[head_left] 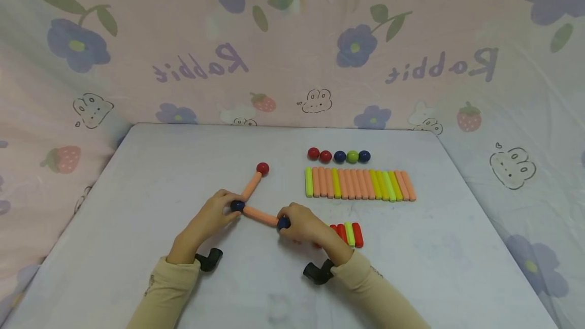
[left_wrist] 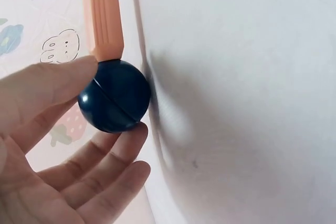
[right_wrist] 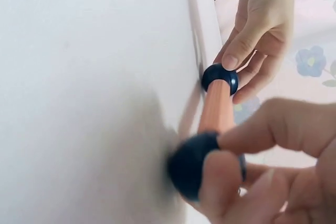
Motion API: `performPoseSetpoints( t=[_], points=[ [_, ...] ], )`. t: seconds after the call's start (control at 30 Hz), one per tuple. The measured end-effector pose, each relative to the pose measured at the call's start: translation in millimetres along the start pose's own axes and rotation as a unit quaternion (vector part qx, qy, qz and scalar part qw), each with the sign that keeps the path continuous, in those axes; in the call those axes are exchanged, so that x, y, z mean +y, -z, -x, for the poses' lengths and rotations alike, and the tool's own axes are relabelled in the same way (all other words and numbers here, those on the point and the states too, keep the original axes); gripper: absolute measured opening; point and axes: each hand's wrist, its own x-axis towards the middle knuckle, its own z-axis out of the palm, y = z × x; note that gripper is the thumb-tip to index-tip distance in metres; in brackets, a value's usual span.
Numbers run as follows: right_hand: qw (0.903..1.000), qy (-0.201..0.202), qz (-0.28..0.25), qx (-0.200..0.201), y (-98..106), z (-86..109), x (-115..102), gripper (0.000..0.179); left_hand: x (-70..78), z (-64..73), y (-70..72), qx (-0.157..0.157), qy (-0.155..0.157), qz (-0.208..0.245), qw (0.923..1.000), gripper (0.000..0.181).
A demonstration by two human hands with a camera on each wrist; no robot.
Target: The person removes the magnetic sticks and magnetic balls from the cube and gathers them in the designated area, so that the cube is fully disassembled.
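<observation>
My left hand (head_left: 214, 216) grips a dark blue ball (head_left: 237, 206) between thumb and fingers, as the left wrist view also shows. Two orange rods meet at that ball. One orange rod (head_left: 252, 186) slants up to a red ball (head_left: 262, 168). The other orange rod (head_left: 260, 216) runs right to a second dark blue ball (head_left: 284, 223), pinched by the thumb and fingers of my right hand (head_left: 301, 223). In the right wrist view this ball (right_wrist: 191, 166) is close by and blurred, partly covered by fingertips, with the rod (right_wrist: 216, 109) leading to my left hand.
Several loose balls (head_left: 339, 156) line up at the back right. In front of them lies a row of orange, yellow and green rods (head_left: 361, 183). Shorter red and green rods (head_left: 357, 234) lie beyond my right wrist, partly hidden by it. A patterned curtain (head_left: 292, 39) surrounds the white table (head_left: 192, 156).
</observation>
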Motion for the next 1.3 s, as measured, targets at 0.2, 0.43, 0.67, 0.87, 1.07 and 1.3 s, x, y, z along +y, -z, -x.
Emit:
performPoseSetpoints(
  t=[0.2, 0.43, 0.67, 0.87, 1.07, 1.3],
  points=[
    [0.9980, -0.013, 0.031, 0.054, -3.1, -7.8, 0.3, 0.026, 4.5, 0.4, 0.2, -0.014, 0.033, 0.001, 0.9994, 0.032],
    [0.9947, -0.019, 0.050, 0.088, -3.8, -19.4, 2.7, 0.015, 4.4, -0.5, 0.0, -0.027, 0.052, 0.003, 0.9983, 0.024],
    [0.9932, -0.010, 0.050, 0.105, 0.4, -24.6, 4.5, 0.012, 1.7, -1.5, -0.1, -0.035, 0.059, 0.004, 0.9976, 0.020],
    [0.9953, -0.041, -0.023, 0.085, 15.5, -28.6, 11.1, 0.014, 1.1, -1.1, 0.9, -0.036, 0.059, 0.007, 0.9976, 0.021],
    [0.9876, -0.060, -0.139, 0.039, 42.3, -36.8, 20.4, 0.034, 1.1, -1.1, 2.3, -0.034, 0.060, 0.010, 0.9976, 0.023],
    [0.9904, -0.004, -0.118, 0.071, 69.0, -56.0, 36.4, 0.042, 0.5, -1.6, 1.0, -0.028, 0.059, 0.021, 0.9976, 0.023]
  ],
)
